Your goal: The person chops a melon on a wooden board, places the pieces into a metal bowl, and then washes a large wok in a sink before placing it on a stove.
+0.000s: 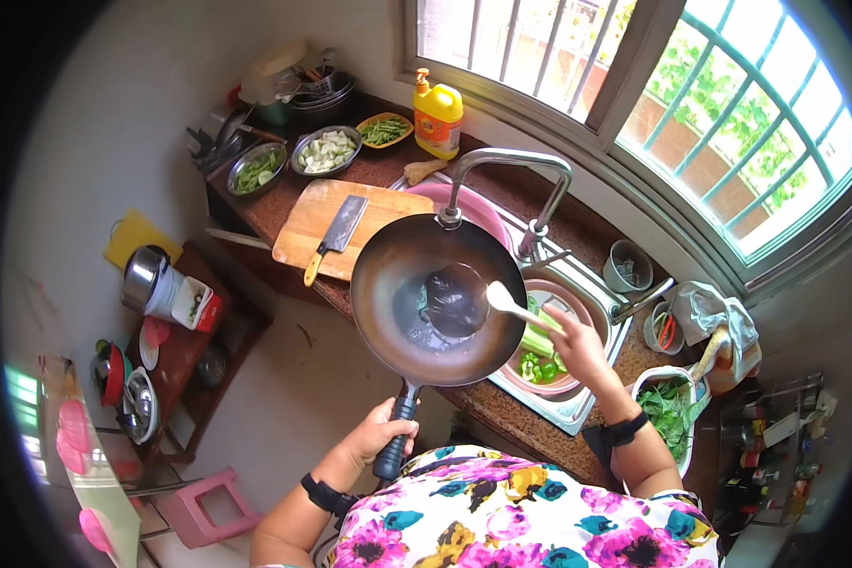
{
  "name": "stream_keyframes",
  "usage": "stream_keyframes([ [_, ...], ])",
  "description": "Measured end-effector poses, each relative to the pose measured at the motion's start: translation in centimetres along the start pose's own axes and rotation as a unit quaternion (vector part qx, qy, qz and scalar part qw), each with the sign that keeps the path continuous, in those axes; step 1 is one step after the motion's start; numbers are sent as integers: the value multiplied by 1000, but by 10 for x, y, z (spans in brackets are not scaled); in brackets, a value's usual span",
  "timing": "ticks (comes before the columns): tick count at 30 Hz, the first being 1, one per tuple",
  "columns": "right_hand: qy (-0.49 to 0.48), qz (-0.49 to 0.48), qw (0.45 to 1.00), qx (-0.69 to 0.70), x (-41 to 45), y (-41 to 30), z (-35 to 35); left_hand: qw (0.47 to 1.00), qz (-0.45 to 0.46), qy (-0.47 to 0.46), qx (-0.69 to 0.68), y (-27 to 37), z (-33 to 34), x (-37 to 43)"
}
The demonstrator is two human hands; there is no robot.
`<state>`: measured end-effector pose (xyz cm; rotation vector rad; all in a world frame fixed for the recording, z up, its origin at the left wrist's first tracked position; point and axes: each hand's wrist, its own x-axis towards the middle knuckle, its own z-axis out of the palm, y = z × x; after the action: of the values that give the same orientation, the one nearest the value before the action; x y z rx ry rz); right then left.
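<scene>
My left hand [383, 434] is closed around the black handle of a wok [390, 298], which is held up under the bent metal faucet [518, 157]. A pool of water lies in the wok's bottom. In my right hand [575, 344] is a pale-headed dish brush or similar tool [504, 298], its head over the wok's right inner wall. Behind the wok, to its left, a cleaver [344, 226] rests on a wooden cutting board [390, 204]. Partly hidden by the wok, a pink basin [479, 206] and a basin with green peppers [537, 368] stand in the sink.
Bowls of cut vegetables [325, 151] and a yellow soap bottle [438, 117] stand at the back left. A white tub of leafy greens [667, 408] is at right, near small containers [627, 268]. A pink stool [209, 508] stands on the floor at lower left.
</scene>
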<state>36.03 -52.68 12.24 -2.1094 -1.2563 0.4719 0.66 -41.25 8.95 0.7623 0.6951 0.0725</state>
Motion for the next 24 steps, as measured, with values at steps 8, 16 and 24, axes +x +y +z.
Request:
stream_keyframes([
  [8, -167, -52, 939, -297, 55, -23, 88, 1000, -1, -12, 15, 4, -5, 1],
  [16, -155, -156, 962, -160, 94, -86, 159, 999, -2, 3, 42, 6, -4, -1],
  [24, -219, -170, 907, -315, 77, 13, 92, 1000, 17, 12, 7, 5, 5, 0],
])
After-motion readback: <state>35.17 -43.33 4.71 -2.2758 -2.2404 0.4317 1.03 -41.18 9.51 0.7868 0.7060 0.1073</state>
